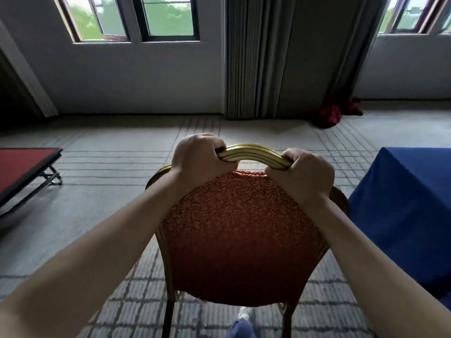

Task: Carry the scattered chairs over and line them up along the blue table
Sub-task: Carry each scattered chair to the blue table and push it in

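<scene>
Off to the left, a low red-topped platform (22,172) ends in a dark edge and a metal leg. A broad stretch of gridded carpet (109,167) lies open between it and the person. The left hand (197,157) curls tight round the gold top rail (253,154) of the red patterned chair (239,228), which stands square in front of them. The right hand (302,174) grips the same rail. The draped corner of the blue table (410,191) is just beside the chair's right edge.
</scene>
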`<act>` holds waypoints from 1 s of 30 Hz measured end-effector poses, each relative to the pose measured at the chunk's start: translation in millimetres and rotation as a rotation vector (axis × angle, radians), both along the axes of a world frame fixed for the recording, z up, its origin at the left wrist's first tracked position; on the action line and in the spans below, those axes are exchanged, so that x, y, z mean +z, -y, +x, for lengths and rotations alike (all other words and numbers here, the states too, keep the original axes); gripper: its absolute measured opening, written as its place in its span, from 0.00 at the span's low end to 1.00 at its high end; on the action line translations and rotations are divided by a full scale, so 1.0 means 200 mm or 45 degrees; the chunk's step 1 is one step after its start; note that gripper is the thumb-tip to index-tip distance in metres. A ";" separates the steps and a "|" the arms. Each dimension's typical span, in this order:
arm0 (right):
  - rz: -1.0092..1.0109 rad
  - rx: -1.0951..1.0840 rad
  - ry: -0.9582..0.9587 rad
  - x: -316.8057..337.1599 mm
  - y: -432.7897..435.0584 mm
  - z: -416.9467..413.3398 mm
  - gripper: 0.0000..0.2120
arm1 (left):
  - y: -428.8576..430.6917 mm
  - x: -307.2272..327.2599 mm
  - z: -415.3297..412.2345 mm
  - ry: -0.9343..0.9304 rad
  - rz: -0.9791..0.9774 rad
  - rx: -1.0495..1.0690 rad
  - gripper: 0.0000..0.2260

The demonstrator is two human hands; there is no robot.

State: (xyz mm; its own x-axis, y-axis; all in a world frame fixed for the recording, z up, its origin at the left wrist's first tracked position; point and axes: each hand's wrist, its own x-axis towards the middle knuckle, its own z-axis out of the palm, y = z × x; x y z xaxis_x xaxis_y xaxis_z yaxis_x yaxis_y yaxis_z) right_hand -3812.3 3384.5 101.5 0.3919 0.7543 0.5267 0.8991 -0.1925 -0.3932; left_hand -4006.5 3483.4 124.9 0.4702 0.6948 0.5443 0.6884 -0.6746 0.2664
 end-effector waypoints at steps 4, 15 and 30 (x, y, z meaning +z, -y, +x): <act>-0.010 0.022 -0.022 0.01 -0.51 0.30 0.11 | -0.53 -0.01 0.31 0.001 -0.025 -0.043 0.13; 0.103 -0.150 0.031 0.03 -1.83 1.23 0.11 | -1.98 -0.01 1.32 0.125 -0.020 -0.222 0.11; 0.138 -0.786 0.051 -0.02 -2.89 2.73 0.18 | -3.39 0.05 3.24 -0.019 0.018 -0.850 0.17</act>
State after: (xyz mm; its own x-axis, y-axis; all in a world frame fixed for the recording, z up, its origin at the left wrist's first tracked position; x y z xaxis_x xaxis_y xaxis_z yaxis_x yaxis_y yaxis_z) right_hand -3265.9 3963.3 97.6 0.7164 0.3369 0.6109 0.6494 -0.6420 -0.4075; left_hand -3358.5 4161.4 135.1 0.8046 0.2448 0.5410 0.1253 -0.9606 0.2482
